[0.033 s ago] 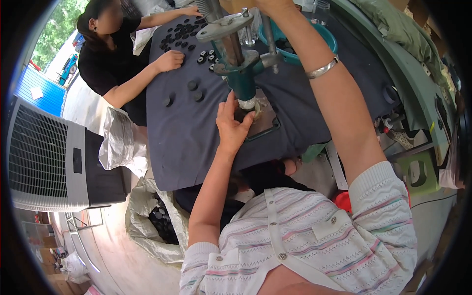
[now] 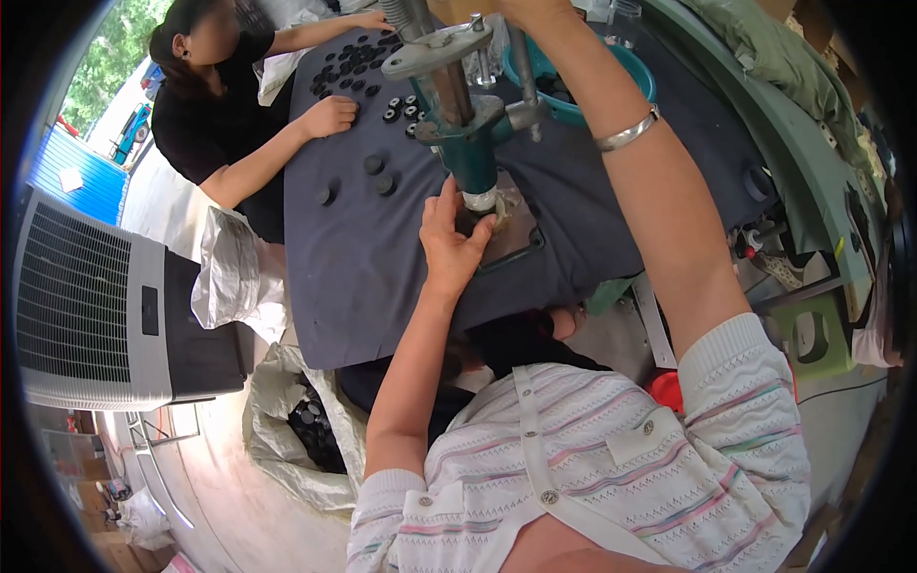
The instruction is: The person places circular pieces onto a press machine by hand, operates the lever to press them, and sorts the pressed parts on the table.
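We see the dark pc (image 2: 467, 222) at the foot of the teal press (image 2: 469, 160), right under its pale tip (image 2: 480, 201) & over the base plate (image 2: 512, 241). It's btwn thumb & fingers of our L hand (image 2: 449, 246), the nearer hand by far: thumb on the near R side, index reaching up along the L of the press. The fingers curve round it, but we can't tell if they pinch it hard, b/c they hide most of it. No clear long axis on the pc; the press's axis runs down onto it. Our R hand (image 2: 537, 10) is up by the press top, cut off by the upper edge; its fingers & whatever they hold, can't tell. R forearm slants across the tabletop (image 2: 330, 286), passing in front of the teal basin (image 2: 571, 115). L of the press: three loose discs (image 2: 374, 165), then pcs w/ pale centres (image 2: 392, 116), then a spread of dark pcs (image 2: 358, 62) near a co-worker's hand (image 2: 331, 116). In the way: the press body overhead, w/ its side post (image 2: 527, 91) toward the basin. Open sack (image 2: 272, 401) of dark pcs sits below the table edge.
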`<state>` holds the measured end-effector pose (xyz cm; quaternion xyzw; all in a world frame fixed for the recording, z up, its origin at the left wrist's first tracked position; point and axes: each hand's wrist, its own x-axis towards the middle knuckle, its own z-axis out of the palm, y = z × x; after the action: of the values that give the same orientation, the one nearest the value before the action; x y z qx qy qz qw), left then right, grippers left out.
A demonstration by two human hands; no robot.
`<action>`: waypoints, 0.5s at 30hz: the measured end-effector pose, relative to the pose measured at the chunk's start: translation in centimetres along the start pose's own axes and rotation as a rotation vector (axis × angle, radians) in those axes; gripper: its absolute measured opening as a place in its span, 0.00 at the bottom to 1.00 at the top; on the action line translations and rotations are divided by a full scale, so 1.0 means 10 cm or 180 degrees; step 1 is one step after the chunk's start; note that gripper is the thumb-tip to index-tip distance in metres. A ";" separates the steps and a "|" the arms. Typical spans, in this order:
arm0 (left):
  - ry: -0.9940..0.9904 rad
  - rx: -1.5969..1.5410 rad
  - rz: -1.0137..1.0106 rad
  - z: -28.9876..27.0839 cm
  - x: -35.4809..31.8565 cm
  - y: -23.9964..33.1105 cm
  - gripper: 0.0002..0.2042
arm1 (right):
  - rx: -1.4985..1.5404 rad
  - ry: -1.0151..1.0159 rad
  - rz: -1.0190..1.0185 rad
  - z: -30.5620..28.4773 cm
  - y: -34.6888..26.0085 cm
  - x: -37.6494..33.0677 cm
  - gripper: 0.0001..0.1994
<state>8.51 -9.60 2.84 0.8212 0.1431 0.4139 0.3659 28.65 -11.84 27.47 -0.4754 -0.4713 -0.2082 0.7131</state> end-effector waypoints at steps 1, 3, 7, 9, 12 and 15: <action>0.0021 0.0000 0.0101 0.02 0.00 -0.01 0.38 | 0.0026 0.0002 -0.0059 -0.02 0.02 0.01 0.10; -0.0013 -0.0016 0.0069 0.06 0.00 -0.02 0.38 | 0.0025 0.0008 -0.0125 -0.06 0.06 0.02 0.11; 0.0071 -0.0001 -0.0002 -0.02 -0.06 -0.15 0.38 | 0.0891 0.0086 0.0043 -0.06 -0.42 -0.28 0.12; 0.0021 -0.0006 0.0037 0.01 -0.05 -0.09 0.39 | 0.0774 -0.0058 0.0402 -0.44 -0.59 -0.41 0.12; -0.0061 0.0031 -0.0007 0.00 -0.04 -0.08 0.40 | -0.0911 0.0148 -0.1209 -0.64 -0.65 -0.70 0.12; -0.0101 -0.0018 -0.0058 -0.01 -0.02 -0.09 0.42 | 0.1269 0.0067 -0.0282 -0.68 -1.12 -1.14 0.11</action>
<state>8.34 -9.06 2.09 0.8253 0.1436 0.3978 0.3742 18.23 -24.67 22.23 -0.3015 -0.5162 -0.1469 0.7881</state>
